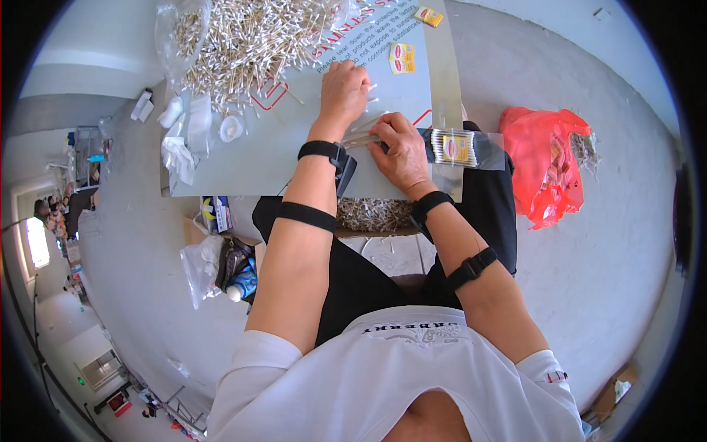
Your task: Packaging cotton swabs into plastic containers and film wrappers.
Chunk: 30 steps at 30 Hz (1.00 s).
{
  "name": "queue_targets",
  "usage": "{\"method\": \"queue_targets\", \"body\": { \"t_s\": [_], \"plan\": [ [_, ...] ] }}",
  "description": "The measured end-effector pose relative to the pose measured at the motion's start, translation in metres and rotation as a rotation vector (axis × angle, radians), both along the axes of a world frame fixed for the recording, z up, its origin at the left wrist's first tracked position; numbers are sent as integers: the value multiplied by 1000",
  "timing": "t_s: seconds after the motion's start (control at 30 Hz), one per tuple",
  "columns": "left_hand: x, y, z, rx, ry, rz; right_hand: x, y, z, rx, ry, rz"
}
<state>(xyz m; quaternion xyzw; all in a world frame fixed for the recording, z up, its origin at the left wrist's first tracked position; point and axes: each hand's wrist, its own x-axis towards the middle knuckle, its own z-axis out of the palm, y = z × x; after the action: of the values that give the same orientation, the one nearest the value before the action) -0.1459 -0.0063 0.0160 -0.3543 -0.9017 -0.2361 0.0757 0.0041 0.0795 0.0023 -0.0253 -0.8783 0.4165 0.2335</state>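
Observation:
My left hand [345, 92] is closed over the sheet-covered table [294, 162], with the white tips of cotton swabs showing beside its curled fingers. Closer to me, my right hand [401, 153] has its fingers bent around a few cotton swabs [359, 138] that stick out to the left. What lies inside either grip is partly hidden. Just right of that hand, a clear bag [492, 147] with a row of cotton swabs and a yellow label card [456, 148] lies at the table's edge. Two more yellow cards [402, 58] [428, 16] rest farther back.
A big heap of loose cotton swabs [250, 44] covers the far left of the table. Near it are a small white cup [230, 129] and crumpled white plastic [177, 155]. Swab-like sticks [373, 214] fill a container below the table edge. A red plastic bag [537, 166] stands right.

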Motion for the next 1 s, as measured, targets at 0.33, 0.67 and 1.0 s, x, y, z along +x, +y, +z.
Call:
{"method": "queue_targets", "body": {
  "t_s": [0.33,0.67,1.0],
  "plan": [
    [35,-62,31,724,-823,199,-2,-3,0,-2,19,-9],
    [132,-89,22,268,-931,-10,-1,-2,-3,14,5,-15],
    [2,-86,13,31,-203,745,-2,-3,1,2,-9,4]
  ]
}}
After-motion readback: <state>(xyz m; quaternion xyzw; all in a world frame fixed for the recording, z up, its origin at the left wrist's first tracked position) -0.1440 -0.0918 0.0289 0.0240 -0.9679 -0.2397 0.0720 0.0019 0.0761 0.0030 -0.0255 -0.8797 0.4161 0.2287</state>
